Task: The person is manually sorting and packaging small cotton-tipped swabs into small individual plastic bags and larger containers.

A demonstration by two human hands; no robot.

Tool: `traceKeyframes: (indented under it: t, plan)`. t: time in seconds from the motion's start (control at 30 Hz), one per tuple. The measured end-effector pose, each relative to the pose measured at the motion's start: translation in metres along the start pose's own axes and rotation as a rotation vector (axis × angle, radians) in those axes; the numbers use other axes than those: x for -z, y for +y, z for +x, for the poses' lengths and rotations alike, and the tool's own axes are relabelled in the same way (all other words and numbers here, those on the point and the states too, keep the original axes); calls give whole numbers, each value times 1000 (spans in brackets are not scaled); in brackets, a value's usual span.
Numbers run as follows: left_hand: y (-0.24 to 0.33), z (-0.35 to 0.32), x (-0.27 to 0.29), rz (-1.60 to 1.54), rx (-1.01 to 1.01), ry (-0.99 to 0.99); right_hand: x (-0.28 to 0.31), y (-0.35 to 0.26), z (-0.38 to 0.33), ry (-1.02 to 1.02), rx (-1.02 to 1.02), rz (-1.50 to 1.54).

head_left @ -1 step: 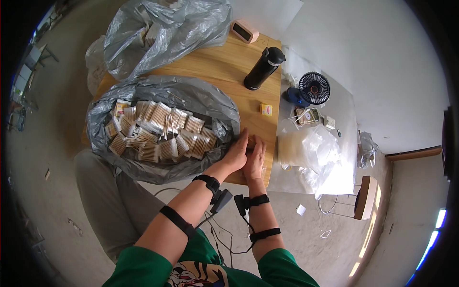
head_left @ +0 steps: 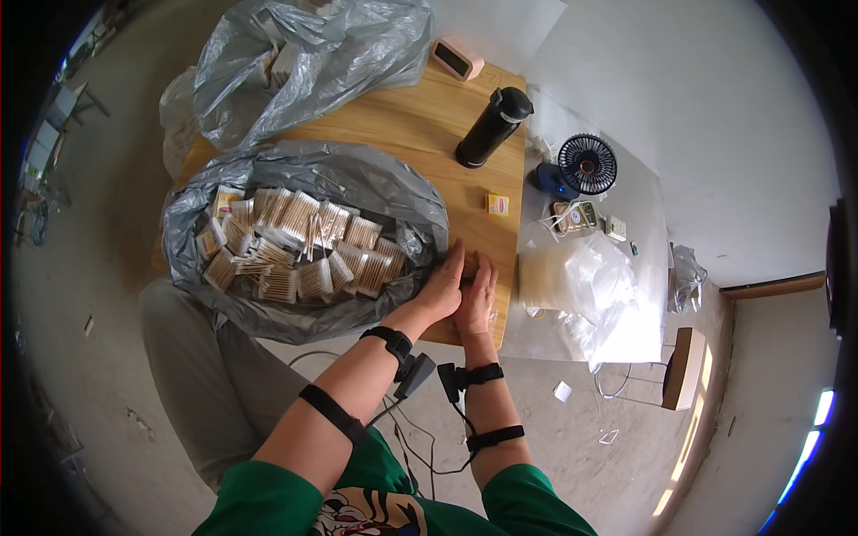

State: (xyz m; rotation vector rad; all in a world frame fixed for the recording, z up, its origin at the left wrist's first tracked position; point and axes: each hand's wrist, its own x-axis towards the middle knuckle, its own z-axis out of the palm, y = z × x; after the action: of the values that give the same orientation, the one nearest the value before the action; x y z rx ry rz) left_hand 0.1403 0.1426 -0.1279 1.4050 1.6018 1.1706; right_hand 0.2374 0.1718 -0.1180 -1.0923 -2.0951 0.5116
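My left hand (head_left: 440,291) and my right hand (head_left: 475,299) are close together at the table's near right corner, just right of the grey plastic bag (head_left: 420,192). Their fingers are bent and pressed inward, with the palms turned toward each other. Whatever lies between them is hidden by the hands. Inside the opened bag are many cotton swab bundles (head_left: 299,214) in clear wrapping, along with some loose cotton swabs (head_left: 266,255). A small yellow box (head_left: 498,205) sits on the wood beyond my fingers.
The wooden table (head_left: 393,116) also bears a black flask (head_left: 493,128), a pinkish clock (head_left: 458,59) and a second grey bag (head_left: 313,67). On the adjoining surface to the right are a small fan (head_left: 586,166) and clear plastic bags (head_left: 594,281). Cables hang between my forearms.
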Motion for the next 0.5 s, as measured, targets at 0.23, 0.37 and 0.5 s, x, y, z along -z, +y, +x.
traceKeyframes:
  t: [0.23,0.37,0.5]
  plan:
    - [1,0,2,12,9,2,-2,-1,0,-15,-23,23]
    - [1,2,-3,-111,73,46,-1,8,0,-37,-85,55]
    - [-9,0,-3,-94,-35,179,-2,0,3,-33,-91,102]
